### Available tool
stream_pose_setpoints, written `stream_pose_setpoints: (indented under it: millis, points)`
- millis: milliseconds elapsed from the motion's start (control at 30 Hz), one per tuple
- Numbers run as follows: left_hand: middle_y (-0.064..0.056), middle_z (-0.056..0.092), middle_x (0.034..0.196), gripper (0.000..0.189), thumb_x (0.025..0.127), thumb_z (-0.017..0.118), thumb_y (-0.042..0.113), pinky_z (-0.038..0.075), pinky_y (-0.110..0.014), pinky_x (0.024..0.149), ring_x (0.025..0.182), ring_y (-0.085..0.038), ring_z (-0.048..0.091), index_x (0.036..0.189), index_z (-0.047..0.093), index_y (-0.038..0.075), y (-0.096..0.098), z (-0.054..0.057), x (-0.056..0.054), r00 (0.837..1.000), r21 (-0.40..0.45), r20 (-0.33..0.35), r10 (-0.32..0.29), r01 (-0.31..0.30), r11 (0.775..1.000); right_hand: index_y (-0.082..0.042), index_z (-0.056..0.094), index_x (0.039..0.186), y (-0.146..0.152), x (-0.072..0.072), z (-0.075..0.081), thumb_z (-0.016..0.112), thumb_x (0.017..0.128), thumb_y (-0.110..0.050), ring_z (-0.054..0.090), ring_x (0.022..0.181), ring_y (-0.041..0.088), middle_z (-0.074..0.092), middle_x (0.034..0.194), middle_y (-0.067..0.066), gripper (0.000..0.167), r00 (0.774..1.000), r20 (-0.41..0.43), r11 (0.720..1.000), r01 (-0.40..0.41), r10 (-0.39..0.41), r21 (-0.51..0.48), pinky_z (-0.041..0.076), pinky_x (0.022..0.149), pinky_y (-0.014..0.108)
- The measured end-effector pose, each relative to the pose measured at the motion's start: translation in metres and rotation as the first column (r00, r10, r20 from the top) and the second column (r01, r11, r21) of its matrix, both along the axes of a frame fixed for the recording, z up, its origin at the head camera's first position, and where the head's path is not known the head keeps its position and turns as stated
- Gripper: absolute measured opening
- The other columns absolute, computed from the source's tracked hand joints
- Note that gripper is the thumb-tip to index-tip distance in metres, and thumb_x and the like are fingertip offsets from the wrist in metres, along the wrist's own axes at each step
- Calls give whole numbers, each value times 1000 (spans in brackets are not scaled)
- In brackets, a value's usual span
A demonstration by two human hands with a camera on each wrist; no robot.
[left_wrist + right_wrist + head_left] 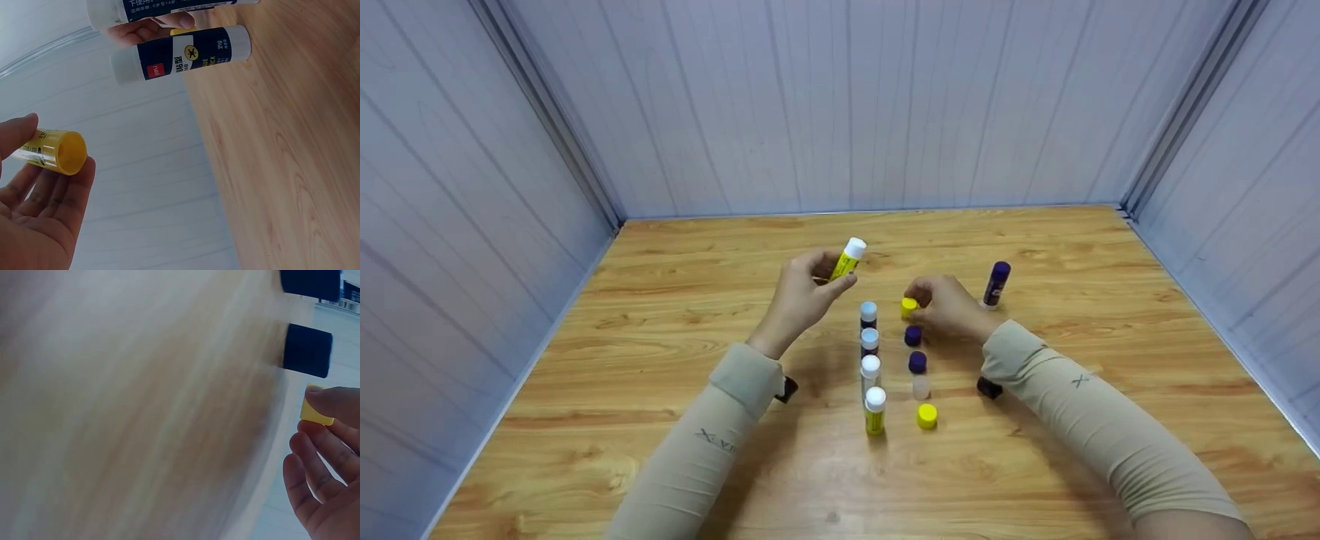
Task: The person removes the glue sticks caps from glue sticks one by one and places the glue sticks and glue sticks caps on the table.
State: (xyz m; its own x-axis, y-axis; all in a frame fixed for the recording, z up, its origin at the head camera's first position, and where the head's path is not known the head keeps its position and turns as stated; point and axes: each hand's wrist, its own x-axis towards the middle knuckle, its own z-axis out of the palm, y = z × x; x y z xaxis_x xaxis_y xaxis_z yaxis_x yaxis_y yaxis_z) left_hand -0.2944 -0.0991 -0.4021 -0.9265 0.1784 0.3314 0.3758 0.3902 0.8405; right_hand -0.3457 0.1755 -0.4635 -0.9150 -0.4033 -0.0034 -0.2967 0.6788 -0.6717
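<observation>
My left hand (802, 292) grips a yellow glue stick (847, 259) with a white end, tilted and raised above the table. In the left wrist view its round yellow end (72, 153) faces the camera, between thumb and fingers. At the far end of a row of caps, my right hand (952, 306) pinches a yellow cap (909, 307) between thumb and forefinger. Nearest to that cap stands a dark blue cap (913, 335). Between the hands, several white-topped glue sticks stand upright in a line, a dark blue one (185, 54) at its far end.
Alongside the sticks run another dark blue cap (917, 362), a translucent cap (921, 388) and a second yellow cap (927, 416). A yellow glue stick (875, 412) stands at the line's near end. Beyond my right wrist stands a purple-capped glue stick (997, 283). Panel walls enclose the wooden table (697, 262).
</observation>
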Motion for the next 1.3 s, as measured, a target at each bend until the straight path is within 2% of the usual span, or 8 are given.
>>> stream_pose_setpoints:
  millis: [267,533,867,1100,1300]
  points:
    - [-13,78,116,30,100,81,15,63,-42,98,106,-26,73,127,76,2,4,-5,-6,1000,23,7,10,-10,1000,-2,74,123,3,-1,-1,75,97,-1,71,109,29,77,117,15,25,999,38,1000,7,-8,17,60,101,48]
    - [-11,78,115,29,101,80,18,61,-40,96,104,-25,72,126,77,4,12,-3,-14,999,-10,29,20,-20,1000,-3,77,116,1,-5,-2,77,98,-2,71,103,27,78,112,14,18,999,35,998,-1,-1,62,61,99,47]
    - [-12,77,114,25,100,80,11,65,-37,94,104,-25,73,123,76,3,19,-6,-30,990,-33,139,20,-16,999,-1,76,116,-2,-5,-2,76,98,0,73,107,30,78,114,17,18,998,58,998,-9,5,61,61,101,48]
    - [-10,75,115,19,98,81,6,65,-37,94,108,-25,73,116,75,5,22,-13,-42,979,-48,202,15,-6,999,0,77,116,-5,-6,2,76,99,-3,71,105,28,77,114,17,18,997,74,995,-13,6,95,62,100,47]
    - [-11,75,119,20,98,81,6,65,-39,96,114,-28,73,116,73,4,24,-22,-51,969,-74,245,-12,31,997,2,77,113,-6,-7,2,77,96,0,70,98,24,78,108,17,17,999,49,994,-22,17,105,61,93,41]
